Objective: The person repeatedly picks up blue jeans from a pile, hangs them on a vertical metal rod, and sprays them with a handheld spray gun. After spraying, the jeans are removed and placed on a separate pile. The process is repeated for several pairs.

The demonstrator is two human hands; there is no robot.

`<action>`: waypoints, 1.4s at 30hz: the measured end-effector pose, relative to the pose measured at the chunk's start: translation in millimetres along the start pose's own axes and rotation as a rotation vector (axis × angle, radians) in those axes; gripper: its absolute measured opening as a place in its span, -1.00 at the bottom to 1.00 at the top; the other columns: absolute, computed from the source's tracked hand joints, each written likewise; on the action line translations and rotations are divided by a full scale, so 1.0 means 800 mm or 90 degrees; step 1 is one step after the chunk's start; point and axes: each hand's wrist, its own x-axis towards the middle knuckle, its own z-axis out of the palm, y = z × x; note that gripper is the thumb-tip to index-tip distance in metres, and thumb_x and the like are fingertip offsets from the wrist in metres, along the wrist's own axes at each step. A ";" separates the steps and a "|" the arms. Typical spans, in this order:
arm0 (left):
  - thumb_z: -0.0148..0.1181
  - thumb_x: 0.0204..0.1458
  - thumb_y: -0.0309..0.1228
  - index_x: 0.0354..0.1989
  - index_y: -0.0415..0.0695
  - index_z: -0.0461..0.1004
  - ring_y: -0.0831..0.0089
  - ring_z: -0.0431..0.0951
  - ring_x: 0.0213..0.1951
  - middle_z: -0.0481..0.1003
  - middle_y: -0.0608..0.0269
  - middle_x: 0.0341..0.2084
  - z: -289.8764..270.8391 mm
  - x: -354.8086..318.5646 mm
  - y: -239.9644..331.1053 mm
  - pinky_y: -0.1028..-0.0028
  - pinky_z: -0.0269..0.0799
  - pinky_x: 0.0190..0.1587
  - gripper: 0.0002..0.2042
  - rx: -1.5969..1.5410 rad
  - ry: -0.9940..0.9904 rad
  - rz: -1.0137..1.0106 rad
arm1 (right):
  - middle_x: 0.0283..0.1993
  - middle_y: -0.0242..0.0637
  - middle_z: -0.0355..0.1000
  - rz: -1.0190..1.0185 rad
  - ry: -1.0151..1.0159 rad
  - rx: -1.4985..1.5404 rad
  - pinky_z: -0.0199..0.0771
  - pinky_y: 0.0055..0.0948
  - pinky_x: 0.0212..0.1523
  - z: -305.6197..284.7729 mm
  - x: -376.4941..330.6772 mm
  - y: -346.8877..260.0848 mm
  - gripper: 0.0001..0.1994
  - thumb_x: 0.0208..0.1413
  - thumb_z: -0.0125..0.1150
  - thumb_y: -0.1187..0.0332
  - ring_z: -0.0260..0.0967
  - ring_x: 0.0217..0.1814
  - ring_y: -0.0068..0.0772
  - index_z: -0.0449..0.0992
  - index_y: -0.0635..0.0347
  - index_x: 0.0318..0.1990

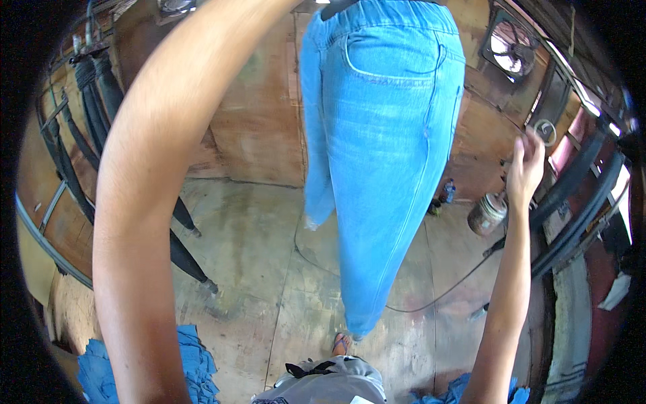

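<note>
A pair of light blue jeans [387, 135] with an elastic waistband hangs upright in front of me, its legs filled out and tapering downward. Something dark shows at the top, inside the waistband. My left arm reaches up past the jeans' left side, and its hand is beyond the upper edge. Out to the right, my right hand [527, 168] is raised with thumb and fingers apart, away from the jeans. Its fingertips are next to a pale ring [546, 132]; whether they touch it I cannot tell.
Black leg-shaped forms [94, 87] hang at left, and dark tubes [572, 175] run along the right. A stained can [487, 214] hangs near a thin hose [431, 304]. Blue fabric piles [198, 363] lie low on both sides. A fan [511, 47] is set in the far wall.
</note>
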 end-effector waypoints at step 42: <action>0.27 0.02 -0.05 -0.30 -0.22 0.54 -0.01 0.64 -0.30 0.60 -0.07 -0.42 0.194 -0.078 0.100 0.06 0.53 -0.23 -0.60 0.312 -0.313 -0.308 | -0.30 -0.28 0.58 0.455 -0.258 0.063 -0.04 -0.66 -0.76 -0.232 -0.064 0.086 -0.51 0.42 -0.08 -0.04 0.05 -0.77 -0.75 0.41 0.13 0.24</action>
